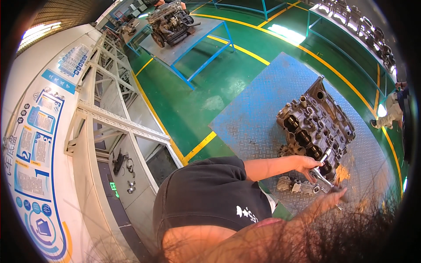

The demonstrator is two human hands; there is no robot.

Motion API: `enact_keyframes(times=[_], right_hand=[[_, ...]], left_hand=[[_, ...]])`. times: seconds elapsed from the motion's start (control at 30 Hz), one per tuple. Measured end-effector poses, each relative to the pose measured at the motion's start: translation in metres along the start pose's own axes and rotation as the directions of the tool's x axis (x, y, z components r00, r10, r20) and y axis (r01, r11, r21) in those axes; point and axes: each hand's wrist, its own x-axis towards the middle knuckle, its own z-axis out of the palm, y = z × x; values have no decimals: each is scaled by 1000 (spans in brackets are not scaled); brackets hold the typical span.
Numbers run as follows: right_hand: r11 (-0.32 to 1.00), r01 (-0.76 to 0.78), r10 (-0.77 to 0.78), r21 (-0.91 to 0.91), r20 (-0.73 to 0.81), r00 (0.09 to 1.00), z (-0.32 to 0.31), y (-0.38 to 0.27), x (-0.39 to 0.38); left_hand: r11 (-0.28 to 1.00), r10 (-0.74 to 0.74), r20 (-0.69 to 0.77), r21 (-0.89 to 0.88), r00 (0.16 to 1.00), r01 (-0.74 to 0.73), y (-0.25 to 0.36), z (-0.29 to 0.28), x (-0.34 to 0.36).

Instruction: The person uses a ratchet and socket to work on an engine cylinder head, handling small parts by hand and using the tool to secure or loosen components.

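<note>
A partly stripped engine (pixel 316 125) lies on the blue diamond-plate tabletop, its bores and metal ports exposed. At its near end my left hand (pixel 307 165) is closed around the upper part of a silver wrench (pixel 323 179); the wrench's exact type is unclear. My right hand (pixel 330 198) grips the lower end of the same wrench, and hair partly blurs the view there. Just below the left forearm, a ribbed silver metal casting (pixel 298 185) rests on the plate, apart from both hands.
An orange-brown stain (pixel 343 172) marks the plate beside the engine. Another engine (pixel 170 23) stands on a blue-framed table ahead. Metal parts line a bench (pixel 351 39) at far right, with a person (pixel 392 111) near it. White metal framing (pixel 123 122) runs along the left.
</note>
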Motion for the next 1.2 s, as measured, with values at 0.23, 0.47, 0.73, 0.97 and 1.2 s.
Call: enact_keyframes(times=[0.23, 0.47, 0.73, 0.97, 1.2], right_hand=[[760, 575, -113, -302, 810, 575, 84, -9, -69], [989, -143, 147, -43, 129, 981, -66, 38, 53], [937, 339, -287, -88, 363, 887, 19, -29, -34], [883, 355, -83, -307, 643, 762, 71, -28, -57], [1000, 12, -14, 18, 60, 998, -35, 24, 38]], left_hand=[[981, 131, 137, 127, 982, -149, 0, 11, -2], [946, 92, 257, -325, 962, -4, -3, -2, 13], [910, 56, 43, 408, 998, -69, 0, 16, 10], [985, 91, 3, -145, 996, -90, -3, 18, 6], [960, 171, 161, -250, 972, -127, -23, 3, 38]])
